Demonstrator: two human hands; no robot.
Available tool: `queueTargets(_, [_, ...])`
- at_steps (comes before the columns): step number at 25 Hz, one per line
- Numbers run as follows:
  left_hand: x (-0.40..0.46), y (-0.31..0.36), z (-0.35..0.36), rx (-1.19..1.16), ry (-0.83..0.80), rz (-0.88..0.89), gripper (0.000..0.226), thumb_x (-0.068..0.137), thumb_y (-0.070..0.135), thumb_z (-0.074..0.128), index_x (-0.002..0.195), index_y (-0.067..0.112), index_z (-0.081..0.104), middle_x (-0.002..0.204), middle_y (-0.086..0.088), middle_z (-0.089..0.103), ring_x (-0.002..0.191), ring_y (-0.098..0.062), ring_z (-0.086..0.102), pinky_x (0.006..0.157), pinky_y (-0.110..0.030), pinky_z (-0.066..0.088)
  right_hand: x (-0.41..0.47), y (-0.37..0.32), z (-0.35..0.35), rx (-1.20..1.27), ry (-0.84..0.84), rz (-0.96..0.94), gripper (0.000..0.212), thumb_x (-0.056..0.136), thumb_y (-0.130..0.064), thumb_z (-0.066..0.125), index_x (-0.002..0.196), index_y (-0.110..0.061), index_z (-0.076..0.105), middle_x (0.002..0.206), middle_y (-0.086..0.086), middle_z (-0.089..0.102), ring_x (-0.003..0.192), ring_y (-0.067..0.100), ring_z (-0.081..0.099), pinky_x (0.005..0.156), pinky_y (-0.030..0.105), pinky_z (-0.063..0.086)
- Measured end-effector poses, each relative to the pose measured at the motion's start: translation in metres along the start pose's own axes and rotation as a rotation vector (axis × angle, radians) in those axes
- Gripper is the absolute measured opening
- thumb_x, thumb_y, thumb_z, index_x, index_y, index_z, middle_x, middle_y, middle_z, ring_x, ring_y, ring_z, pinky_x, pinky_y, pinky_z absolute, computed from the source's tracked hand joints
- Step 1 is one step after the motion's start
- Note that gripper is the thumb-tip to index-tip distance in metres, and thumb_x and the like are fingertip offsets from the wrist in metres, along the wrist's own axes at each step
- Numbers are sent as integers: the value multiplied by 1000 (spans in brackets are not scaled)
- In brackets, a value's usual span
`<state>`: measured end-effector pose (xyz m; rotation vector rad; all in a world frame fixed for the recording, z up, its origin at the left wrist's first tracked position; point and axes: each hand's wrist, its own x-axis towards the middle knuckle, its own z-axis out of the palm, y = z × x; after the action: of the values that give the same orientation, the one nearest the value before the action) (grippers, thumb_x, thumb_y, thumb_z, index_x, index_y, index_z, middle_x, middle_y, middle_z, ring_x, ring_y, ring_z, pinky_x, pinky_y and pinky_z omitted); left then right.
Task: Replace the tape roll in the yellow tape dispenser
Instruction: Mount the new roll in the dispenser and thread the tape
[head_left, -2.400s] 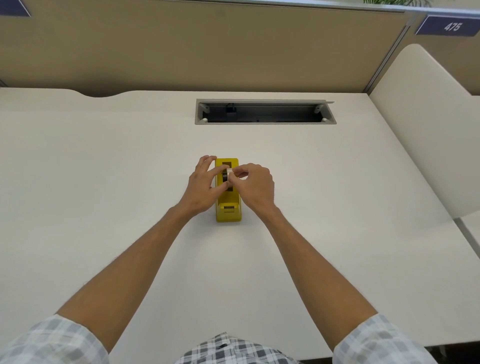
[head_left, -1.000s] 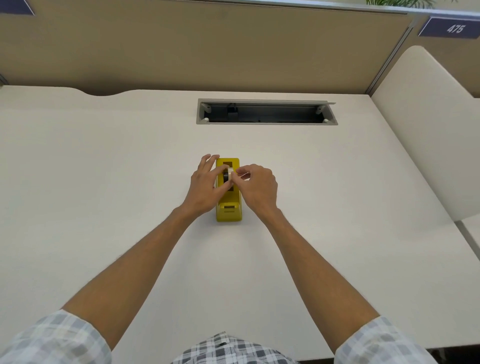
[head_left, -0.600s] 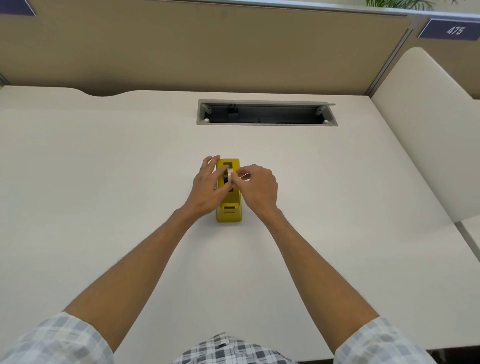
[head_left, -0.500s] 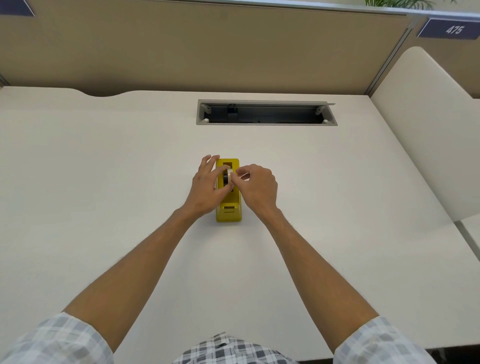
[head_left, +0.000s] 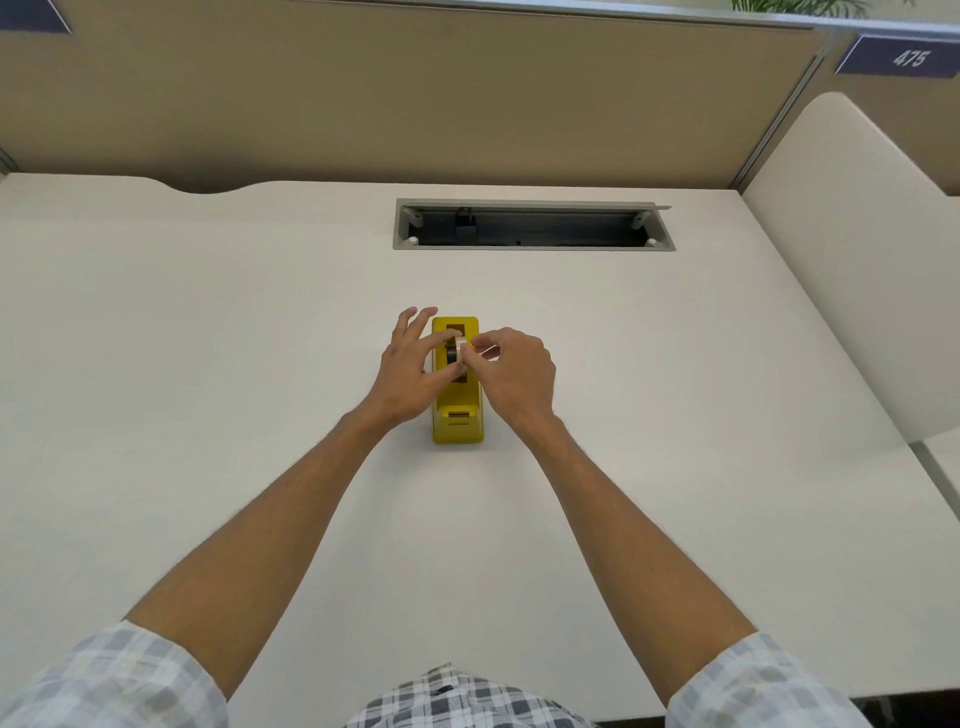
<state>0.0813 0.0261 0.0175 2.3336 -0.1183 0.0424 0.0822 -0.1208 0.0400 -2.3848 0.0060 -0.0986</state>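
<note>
both hands pinching tape roll (head_left: 460, 349), yellow dispenser (head_left: 457, 415)

Yellow dispenser (head_left: 457, 421) at frame centre, with whitish roll (head_left: 461, 348) on black hub (head_left: 452, 353). Cream desk (head_left: 208, 338). Tan partition (head_left: 415, 93) along top. Navy sign (head_left: 904, 56), pale numerals, upper right. Grey-and-white plaid sleeves (head_left: 104, 686), bottom corners. Grey cable slot (head_left: 530, 247).
</note>
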Motion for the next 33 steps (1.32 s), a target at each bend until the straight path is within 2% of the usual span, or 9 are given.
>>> queueTargets(6, [-6, 2, -2, -106, 49, -9, 44, 83, 31, 72, 125, 27, 58, 155, 1, 28, 147, -18, 10, 114, -54, 23, 2, 1, -1, -13, -9, 2, 34, 88, -49, 61, 103, -20, 73, 95, -5, 75, 86, 12, 69, 78, 35, 56])
queueTargets(10, [-2, 3, -2, -88, 18, -46, 50, 90, 32, 64, 137, 23, 49, 157, -1, 26, 148, -18, 7, 114, -57, 22, 2, 2, -1, -8, -10, -2, 31, 87, -46, 62, 101, -21, 73, 95, -5, 75, 86, 12, 69, 79, 36, 56])
queueTargets(18, [-2, 0, 0, -41, 27, -3, 43, 86, 33, 68, 127, 26, 58, 155, 0, 30, 147, -19, 10, 114, -54, 23, 3, 2, 0, -7, -3, 2, 33, 87, -49, 61, 101, -21, 73, 93, -5, 75, 86, 13, 69, 77, 35, 55])
queueTargets(26, [-7, 5, -2, -106, 51, 42, 30, 87, 23, 69, 116, 22, 62, 144, 3, 46, 143, -18, 23, 110, -56, 30, 5, 0, 3, -27, -26, -4, 32, 87, -50, 60, 100, -23, 72, 94, -7, 74, 86, 13, 69, 78, 36, 55])
queueTargets(29, [-5, 7, -1, -101, 48, -5, 33, 86, 26, 69, 118, 23, 61, 148, -3, 42, 136, -26, 38, 106, -54, 38, 5, 0, 1, -19, -20, -10, 31, 88, -50, 60, 97, -24, 73, 93, -7, 74, 85, 13, 69, 75, 34, 55])
queueTargets(33, [-4, 4, 1, -75, 34, 16, 36, 88, 31, 66, 123, 23, 59, 145, -4, 44, 131, -26, 44, 105, -53, 39, 4, 1, -1, 18, -33, -64, 24, 90, -42, 60, 96, -23, 72, 96, -8, 73, 85, 10, 68, 77, 36, 54])
